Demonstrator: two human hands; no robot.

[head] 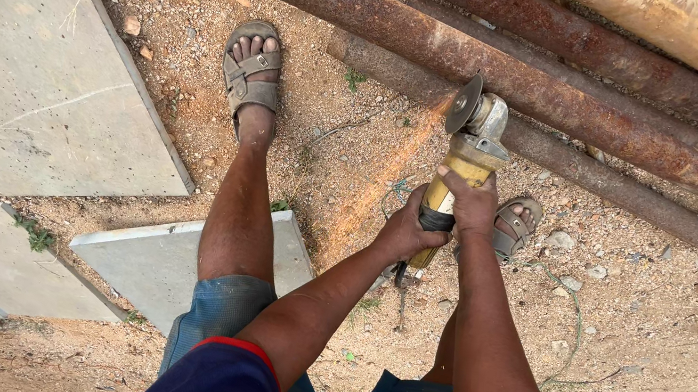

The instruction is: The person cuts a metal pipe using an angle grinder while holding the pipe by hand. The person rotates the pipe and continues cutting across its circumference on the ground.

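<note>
Both my hands grip a yellow angle grinder. My left hand wraps the rear of its body near the cable. My right hand clasps the body just behind the grey gear head. The grinder's disc stands on edge against a long rusty pipe, and a streak of orange sparks runs down and left from the contact across the dirt. My two sandalled feet stand on the ground on either side of the tool.
Several more rusty pipes lie side by side beyond the one being touched. Grey stone slabs cover the ground at the left, one under my left knee. Gravelly dirt with small stones lies at the right.
</note>
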